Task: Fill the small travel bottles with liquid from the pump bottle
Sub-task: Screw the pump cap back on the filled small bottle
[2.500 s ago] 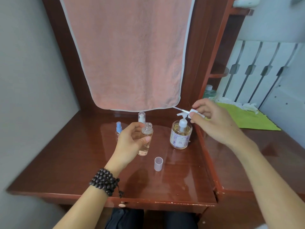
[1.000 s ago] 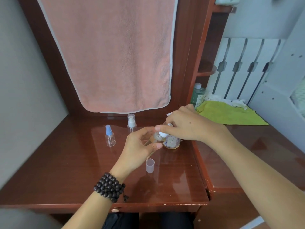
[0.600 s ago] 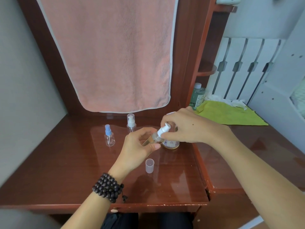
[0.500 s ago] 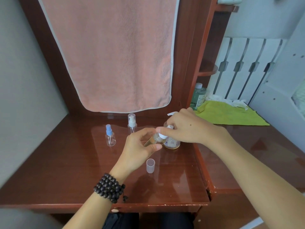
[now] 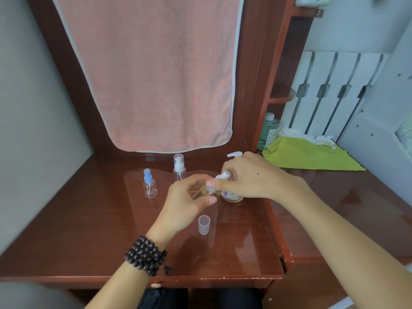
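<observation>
Head view hides most of the clear, amber-filled travel bottle inside the left hand; the right hand pinches its white pump top.

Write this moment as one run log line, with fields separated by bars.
left hand: holds tilted travel bottle | right hand: pinches its white pump top | loose cap: upright on desk

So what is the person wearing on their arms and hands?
Both arms are bare, with no sleeves in view. The left hand has a bracelet of dark round beads wound several times round its wrist, with a small knotted end hanging off. The right hand wears nothing: no ring, watch or glove shows.
</observation>
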The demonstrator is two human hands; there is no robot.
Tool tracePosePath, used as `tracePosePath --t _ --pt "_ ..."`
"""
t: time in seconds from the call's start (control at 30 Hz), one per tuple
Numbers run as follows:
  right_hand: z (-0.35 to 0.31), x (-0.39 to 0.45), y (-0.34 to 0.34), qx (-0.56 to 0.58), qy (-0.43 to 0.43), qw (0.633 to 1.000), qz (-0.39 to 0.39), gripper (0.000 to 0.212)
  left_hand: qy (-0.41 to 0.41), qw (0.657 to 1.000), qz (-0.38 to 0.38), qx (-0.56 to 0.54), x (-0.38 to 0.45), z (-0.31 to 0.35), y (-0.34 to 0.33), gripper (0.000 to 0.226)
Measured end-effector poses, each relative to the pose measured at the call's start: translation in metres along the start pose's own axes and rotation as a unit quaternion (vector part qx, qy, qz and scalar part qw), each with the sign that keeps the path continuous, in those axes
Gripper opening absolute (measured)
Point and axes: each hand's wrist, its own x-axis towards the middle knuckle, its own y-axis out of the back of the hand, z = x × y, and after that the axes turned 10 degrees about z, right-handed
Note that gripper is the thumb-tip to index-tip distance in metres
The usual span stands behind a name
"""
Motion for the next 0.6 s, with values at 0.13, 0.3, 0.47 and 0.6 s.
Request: tracePosePath --t 0.13,0.3,0.47,0.6 --pt "-0.001 -0.004 0.010 0.062 0.022 0.996 -0.053 0.023 0.015 1.000 0.014 0.002 0.001 -0.005 0.002 0.037" --pt "0.003 -0.002 -0.005 0.044 -0.018 0.999 -0.014 0.049 0.008 1.000 0.024 0.005 0.001 -0.002 0.001 0.041" --pt "0.004 -0.005 -0.004 0.114 0.016 0.993 -0.034 0.021 0.010 1.000 0.015 0.002 0.002 -0.002 0.003 0.037" --pt "0.005 -0.003 -0.015 0.146 0.017 0.989 -0.004 0.019 -0.003 0.999 0.044 -0.012 0.000 0.004 0.000 0.045"
